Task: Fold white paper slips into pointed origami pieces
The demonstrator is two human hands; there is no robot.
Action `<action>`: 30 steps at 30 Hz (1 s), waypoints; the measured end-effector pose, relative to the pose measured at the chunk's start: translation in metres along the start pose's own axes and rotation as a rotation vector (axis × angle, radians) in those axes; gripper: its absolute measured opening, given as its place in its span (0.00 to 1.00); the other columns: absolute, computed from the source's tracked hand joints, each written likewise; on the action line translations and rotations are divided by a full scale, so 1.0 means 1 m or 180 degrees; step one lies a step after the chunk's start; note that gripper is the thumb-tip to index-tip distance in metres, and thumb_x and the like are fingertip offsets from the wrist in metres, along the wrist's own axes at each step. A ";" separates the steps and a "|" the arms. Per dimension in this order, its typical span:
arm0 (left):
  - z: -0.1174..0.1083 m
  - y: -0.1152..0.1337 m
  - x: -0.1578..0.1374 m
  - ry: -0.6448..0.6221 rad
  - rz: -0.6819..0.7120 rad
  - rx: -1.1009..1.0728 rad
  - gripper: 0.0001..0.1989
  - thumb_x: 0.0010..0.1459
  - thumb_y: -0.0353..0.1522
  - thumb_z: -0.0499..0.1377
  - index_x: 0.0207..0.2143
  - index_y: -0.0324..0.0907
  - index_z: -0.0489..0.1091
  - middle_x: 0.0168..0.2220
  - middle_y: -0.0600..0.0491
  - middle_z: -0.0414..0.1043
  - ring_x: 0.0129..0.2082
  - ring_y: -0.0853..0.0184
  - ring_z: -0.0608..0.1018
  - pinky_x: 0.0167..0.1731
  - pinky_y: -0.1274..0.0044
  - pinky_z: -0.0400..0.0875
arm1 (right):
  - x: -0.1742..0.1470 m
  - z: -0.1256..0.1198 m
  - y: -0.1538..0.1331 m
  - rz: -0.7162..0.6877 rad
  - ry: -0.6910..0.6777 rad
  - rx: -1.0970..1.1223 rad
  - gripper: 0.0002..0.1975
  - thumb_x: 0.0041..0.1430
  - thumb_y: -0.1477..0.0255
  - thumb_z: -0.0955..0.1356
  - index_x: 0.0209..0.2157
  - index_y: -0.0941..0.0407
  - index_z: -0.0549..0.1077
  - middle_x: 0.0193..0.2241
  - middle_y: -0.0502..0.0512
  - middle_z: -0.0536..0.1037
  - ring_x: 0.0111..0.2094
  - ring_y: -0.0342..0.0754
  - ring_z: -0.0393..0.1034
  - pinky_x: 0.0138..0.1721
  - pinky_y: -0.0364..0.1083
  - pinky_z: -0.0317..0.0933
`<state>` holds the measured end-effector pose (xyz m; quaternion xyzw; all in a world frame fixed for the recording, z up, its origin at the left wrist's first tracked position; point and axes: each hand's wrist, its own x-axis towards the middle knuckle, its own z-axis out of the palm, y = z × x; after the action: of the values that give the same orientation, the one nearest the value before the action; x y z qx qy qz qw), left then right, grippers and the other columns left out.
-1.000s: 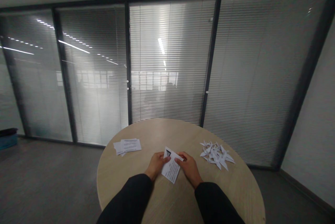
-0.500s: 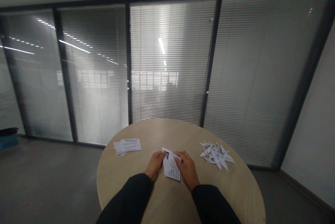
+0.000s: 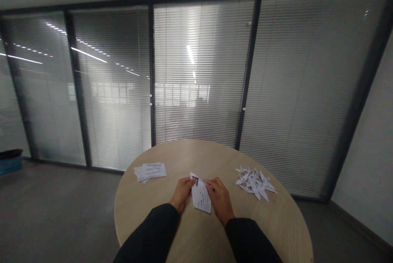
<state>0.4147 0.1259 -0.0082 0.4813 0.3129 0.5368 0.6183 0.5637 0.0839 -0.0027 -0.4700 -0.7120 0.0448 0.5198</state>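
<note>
- Pale, round wooden table [image 3: 196,154] fills the lower middle of the frame, in a grey-toned room.
- Just below the centre of the frame, a folded white paper [image 3: 201,198] sits between the two hands, tilted, with lines of print, a dark printed mark near its top corner and a diagonal edge across its lower part. Whether it touches the table cannot be told.
- The left hand [image 3: 182,192] pinches the paper's upper left side, thumb on top.
- The right hand [image 3: 220,198] has thumb and fingers bent at the paper's upper right edge, pinching it.
- Dark sleeves [image 3: 151,230] cover both forearms, which reach in from the bottom of the frame.
- Left of the hands, well apart from them, several printed paper slips [image 3: 153,169] lie overlapping on the table.
- Right of the hands, a pile of pointed, folded white paper shapes [image 3: 255,184] lies near the table's edge.
- Grey floor [image 3: 61,218] shows on both sides of the table; a blue container [image 3: 11,165] with a dark top stands at the far left.
- Behind, a glass partition [image 3: 202,70] with dark posts and horizontal blinds spans the frame, bright strips of light showing at upper left and centre.
- A plain pale wall [image 3: 370,177] closes the right edge.
</note>
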 end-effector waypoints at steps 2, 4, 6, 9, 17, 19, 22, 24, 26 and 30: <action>-0.002 -0.002 0.003 0.0067 -0.0009 -0.0033 0.20 0.40 0.44 0.66 0.22 0.33 0.73 0.21 0.49 0.73 0.22 0.68 0.73 0.25 0.77 0.64 | -0.001 0.000 -0.001 -0.0094 -0.0082 0.0002 0.14 0.61 0.74 0.61 0.42 0.53 0.75 0.31 0.54 0.70 0.34 0.47 0.68 0.37 0.44 0.64; -0.003 -0.003 0.004 0.0112 -0.0034 -0.0060 0.20 0.41 0.45 0.65 0.23 0.33 0.73 0.20 0.49 0.73 0.21 0.68 0.73 0.24 0.77 0.63 | -0.002 0.001 -0.002 -0.0214 -0.0167 -0.0031 0.15 0.61 0.75 0.60 0.44 0.52 0.75 0.31 0.53 0.69 0.34 0.46 0.68 0.37 0.43 0.64; -0.004 -0.002 0.003 0.0086 -0.0041 -0.0135 0.21 0.43 0.46 0.64 0.25 0.33 0.74 0.21 0.48 0.73 0.21 0.67 0.73 0.25 0.77 0.64 | -0.003 0.001 -0.001 -0.0329 -0.0233 -0.0102 0.16 0.61 0.76 0.60 0.44 0.51 0.75 0.32 0.54 0.69 0.35 0.46 0.68 0.37 0.43 0.65; -0.001 0.004 0.000 -0.0001 -0.0035 -0.0323 0.23 0.44 0.47 0.63 0.27 0.32 0.74 0.22 0.47 0.74 0.22 0.66 0.74 0.26 0.76 0.66 | -0.004 0.002 -0.001 -0.0486 -0.0305 -0.0268 0.17 0.59 0.79 0.60 0.43 0.52 0.75 0.34 0.54 0.69 0.35 0.46 0.68 0.37 0.43 0.65; 0.003 0.014 -0.006 0.0028 0.0070 -0.0289 0.22 0.43 0.46 0.65 0.26 0.32 0.73 0.22 0.49 0.73 0.20 0.70 0.72 0.24 0.78 0.64 | -0.004 0.004 -0.004 -0.0865 -0.0594 -0.0676 0.21 0.54 0.84 0.61 0.47 0.53 0.72 0.43 0.59 0.68 0.42 0.49 0.67 0.44 0.48 0.66; 0.000 0.012 -0.003 0.0096 0.0065 -0.0228 0.20 0.39 0.43 0.69 0.25 0.33 0.73 0.21 0.50 0.72 0.19 0.71 0.71 0.22 0.79 0.63 | -0.005 0.004 -0.007 -0.0852 -0.0676 -0.0585 0.21 0.54 0.84 0.60 0.46 0.54 0.73 0.44 0.60 0.67 0.44 0.49 0.67 0.46 0.49 0.65; -0.004 0.008 0.000 0.0183 0.0187 -0.0202 0.19 0.38 0.40 0.69 0.27 0.33 0.73 0.23 0.50 0.74 0.21 0.70 0.73 0.23 0.79 0.64 | -0.006 0.005 -0.010 -0.0712 -0.0699 -0.0141 0.21 0.52 0.83 0.60 0.46 0.54 0.72 0.46 0.59 0.67 0.47 0.49 0.65 0.50 0.49 0.63; -0.005 0.007 0.001 0.0178 0.0293 -0.0176 0.19 0.39 0.40 0.69 0.27 0.33 0.73 0.24 0.49 0.74 0.22 0.69 0.74 0.25 0.79 0.65 | -0.005 0.006 -0.010 -0.0425 -0.0569 0.0296 0.21 0.52 0.81 0.60 0.46 0.54 0.71 0.45 0.58 0.68 0.48 0.49 0.65 0.50 0.49 0.62; -0.004 0.006 0.001 0.0137 0.0335 -0.0131 0.19 0.39 0.41 0.68 0.28 0.34 0.72 0.24 0.49 0.74 0.22 0.69 0.74 0.25 0.78 0.66 | -0.003 0.008 -0.009 0.0110 -0.0416 0.0770 0.18 0.53 0.77 0.61 0.47 0.55 0.68 0.43 0.58 0.70 0.46 0.50 0.66 0.48 0.50 0.63; -0.001 0.005 0.002 0.0015 0.0296 -0.0098 0.22 0.37 0.42 0.69 0.30 0.35 0.71 0.24 0.49 0.75 0.22 0.67 0.75 0.25 0.77 0.67 | 0.000 0.010 -0.004 0.1189 -0.0570 0.1676 0.17 0.55 0.59 0.63 0.41 0.56 0.68 0.36 0.56 0.75 0.38 0.51 0.70 0.40 0.49 0.65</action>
<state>0.4123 0.1277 -0.0039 0.4844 0.2835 0.5708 0.5993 0.5528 0.0863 -0.0047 -0.4361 -0.6203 0.3628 0.5416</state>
